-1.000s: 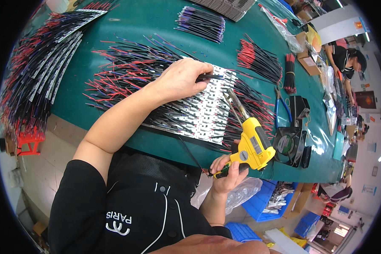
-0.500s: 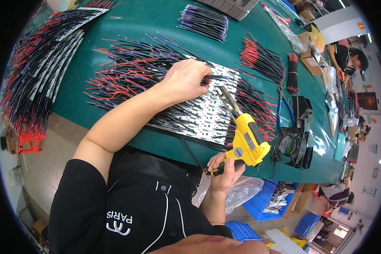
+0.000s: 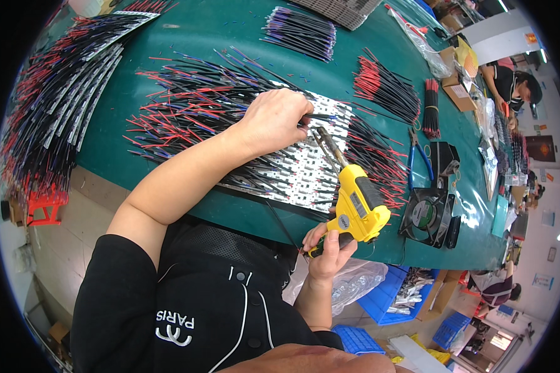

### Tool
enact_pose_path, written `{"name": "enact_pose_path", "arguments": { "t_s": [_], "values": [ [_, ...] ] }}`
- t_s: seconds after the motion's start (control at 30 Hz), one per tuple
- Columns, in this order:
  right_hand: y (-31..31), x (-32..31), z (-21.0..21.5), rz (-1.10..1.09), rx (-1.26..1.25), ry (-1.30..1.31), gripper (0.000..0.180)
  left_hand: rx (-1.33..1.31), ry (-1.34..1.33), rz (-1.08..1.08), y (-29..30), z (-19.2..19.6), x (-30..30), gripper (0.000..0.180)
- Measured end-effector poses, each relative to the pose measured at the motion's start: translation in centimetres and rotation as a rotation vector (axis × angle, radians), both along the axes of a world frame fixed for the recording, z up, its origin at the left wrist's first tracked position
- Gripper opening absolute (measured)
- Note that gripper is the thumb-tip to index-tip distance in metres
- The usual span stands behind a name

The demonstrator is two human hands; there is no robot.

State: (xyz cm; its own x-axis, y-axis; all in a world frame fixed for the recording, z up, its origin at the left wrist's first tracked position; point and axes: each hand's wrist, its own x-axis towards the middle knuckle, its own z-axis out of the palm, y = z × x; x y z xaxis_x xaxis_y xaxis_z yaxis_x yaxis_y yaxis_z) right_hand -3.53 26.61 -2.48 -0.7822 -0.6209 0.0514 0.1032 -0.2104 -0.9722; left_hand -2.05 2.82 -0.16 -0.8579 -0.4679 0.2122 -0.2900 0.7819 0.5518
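Note:
My left hand [image 3: 275,119] is closed in a pinch on thin black wires [image 3: 323,116], whose ends stick out to the right over a panel of white circuit boards [image 3: 305,163]. My right hand [image 3: 330,253], at the table's near edge, is wrapped round the handle of a yellow soldering gun [image 3: 362,210]. The gun's metal tip points up and left, close to the fingers of my left hand; whether it touches a board cannot be made out. Many red, black and blue wires [image 3: 186,118] fan out from the panel's left side, and more red and black ones from its right.
Finished-looking wired boards [image 3: 74,93] are piled at far left. Wire bundles [image 3: 386,87] lie at the back right. Blue-handled pliers [image 3: 422,158] and a small black fan [image 3: 424,214] sit right of the panel. Blue bins [image 3: 379,298] stand below the edge. Another person [image 3: 510,87] works beyond.
The soldering gun has shifted slightly left in my right hand, its tip a little closer to my left fingers. My left hand has barely moved and keeps its pinch.

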Motion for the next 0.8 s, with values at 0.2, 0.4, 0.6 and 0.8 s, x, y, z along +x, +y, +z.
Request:
{"name": "enact_pose_path", "arguments": {
  "t_s": [0.2,0.4,0.6,0.8],
  "values": [
    [0.56,-0.11,-0.12,0.0,-0.146,-0.053,0.032,0.012,0.004,-0.017,-0.05,0.02,0.0,0.011],
    [0.54,-0.38,0.5,-0.005,-0.133,-0.031,0.038,-0.005,0.025,-0.035,-0.31,-0.25,0.03,0.012],
    [0.84,-0.03,0.08,-0.02,-0.059,-0.027,0.039,0.064,0.002,-0.072,-0.56,0.14,0.05,0.013],
    [0.84,0.04,-0.1,0.012,-0.055,-0.054,0.029,0.036,-0.012,-0.093,-0.74,0.01,0.05,0.013]
  ]
}}
